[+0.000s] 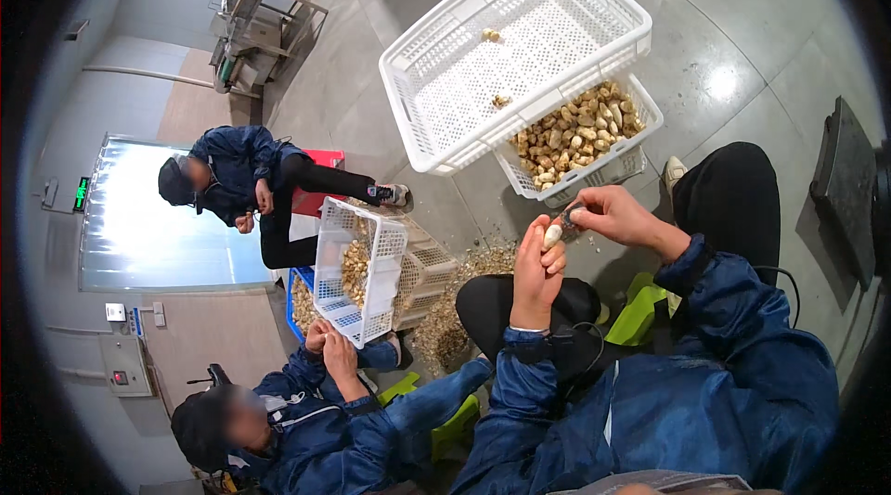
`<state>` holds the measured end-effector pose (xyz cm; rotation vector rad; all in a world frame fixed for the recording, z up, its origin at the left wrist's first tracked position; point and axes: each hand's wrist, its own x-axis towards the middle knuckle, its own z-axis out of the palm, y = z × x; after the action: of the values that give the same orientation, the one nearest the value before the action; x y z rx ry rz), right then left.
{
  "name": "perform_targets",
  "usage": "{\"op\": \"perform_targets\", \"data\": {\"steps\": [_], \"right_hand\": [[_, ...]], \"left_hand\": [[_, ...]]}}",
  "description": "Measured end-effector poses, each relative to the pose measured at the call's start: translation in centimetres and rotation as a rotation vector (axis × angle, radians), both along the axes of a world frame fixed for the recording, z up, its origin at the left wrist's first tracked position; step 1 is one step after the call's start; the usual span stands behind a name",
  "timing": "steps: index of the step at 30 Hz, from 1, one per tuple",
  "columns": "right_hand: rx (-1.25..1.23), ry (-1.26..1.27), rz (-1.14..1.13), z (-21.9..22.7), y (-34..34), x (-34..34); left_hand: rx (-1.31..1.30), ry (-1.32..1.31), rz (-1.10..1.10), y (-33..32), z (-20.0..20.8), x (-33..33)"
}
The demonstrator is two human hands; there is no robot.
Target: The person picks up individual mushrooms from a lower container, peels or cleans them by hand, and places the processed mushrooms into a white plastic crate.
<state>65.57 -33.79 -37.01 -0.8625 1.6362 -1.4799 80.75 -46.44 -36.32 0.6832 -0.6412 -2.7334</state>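
My left hand (536, 277) is raised over my lap with its fingers closed around a pale, oval mushroom (553, 235). Beside it, my right hand (613, 217) pinches a small dark tool (569, 218) against or very close to that piece; its exact shape is too small to make out. Just beyond my hands, a white crate (650, 119) holds a heap of brown and cream mushrooms (580, 135). A larger white perforated crate (408, 115) rests across its far side, with a few small brown bits on its bottom.
Brown trimmings (445, 328) lie on the floor to my left. Two co-workers sit there, one (232, 161) farther off and one (306, 430) nearer, around a tilted white basket (380, 282) and a blue crate (299, 305). A dark flat platform (845, 193) stands at right.
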Motion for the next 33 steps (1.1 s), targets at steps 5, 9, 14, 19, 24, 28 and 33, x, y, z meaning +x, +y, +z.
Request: {"op": "perform_targets", "data": {"steps": [5, 9, 14, 19, 24, 28, 33], "right_hand": [[-0.103, -0.095, 0.010, -0.1, -0.1, 0.8], [-0.107, 0.033, -0.002, 0.7, 0.0, 1.0], [-0.109, 0.178, -0.053, 0.5, -0.1, 1.5], [-0.127, -0.119, -0.022, -0.8, -0.3, 0.8], [-0.022, -0.094, -0.005, -2.3, -0.1, 0.1], [-0.058, -0.048, 0.024, 1.6, 0.3, 1.3], [-0.076, -0.109, 0.002, -0.7, 0.1, 0.5]], "left_hand": [[0.271, 0.086, 0.002, -0.6, -0.8, 0.2], [0.121, 0.094, -0.019, -0.8, -1.3, 0.4], [-0.343, -0.218, 0.050, 0.5, -1.1, -0.1], [-0.259, -0.147, 0.067, 0.6, -1.0, -0.7], [-0.262, -0.144, 0.023, 0.7, -0.9, -0.6], [-0.156, -0.118, 0.021, 0.3, -0.9, -0.2], [-0.021, -0.060, -0.022, 0.3, -1.4, -0.5]]}}
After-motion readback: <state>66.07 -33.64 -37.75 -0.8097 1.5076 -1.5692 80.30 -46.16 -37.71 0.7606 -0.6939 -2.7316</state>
